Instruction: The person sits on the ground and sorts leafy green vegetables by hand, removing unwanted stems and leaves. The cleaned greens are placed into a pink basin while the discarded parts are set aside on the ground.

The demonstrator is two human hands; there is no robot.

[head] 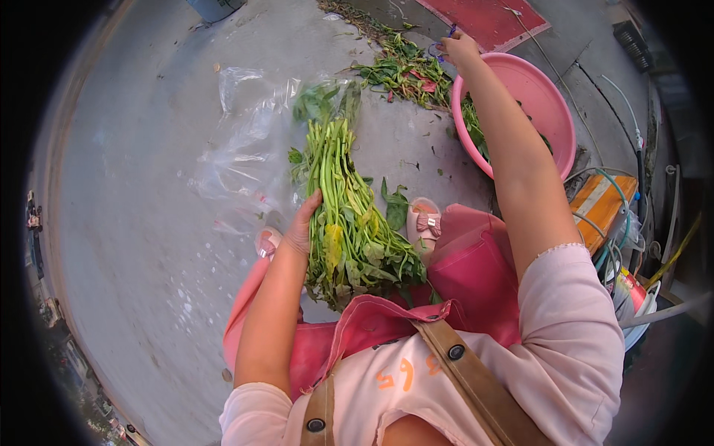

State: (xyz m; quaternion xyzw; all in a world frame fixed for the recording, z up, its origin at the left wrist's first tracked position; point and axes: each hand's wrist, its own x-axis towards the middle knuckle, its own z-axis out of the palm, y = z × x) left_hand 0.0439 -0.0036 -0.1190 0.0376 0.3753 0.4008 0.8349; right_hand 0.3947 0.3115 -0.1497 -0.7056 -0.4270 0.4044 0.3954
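My left hand (305,222) grips the side of a large bunch of leafy green vegetables (339,223). Its cut stem ends point away from me, and its leaves, one of them yellow, spread towards my lap. Reaching far forward past the pink basin, my right hand (461,50) pinches a thin purple-blue tie (438,51), which looks like string. Below that hand lies a pile of loose leaves and stems (410,69). Under the far end of the bunch, a clear plastic bag (245,150) is spread on the ground, with more greens (318,100) at its edge.
A pink plastic basin (549,111) with some greens inside stands under my right forearm. Beyond it lies a red mat (491,22). To the right are an orange box (602,206) and tangled hoses (619,234). A blue bucket (215,8) stands far off on the concrete floor (139,167).
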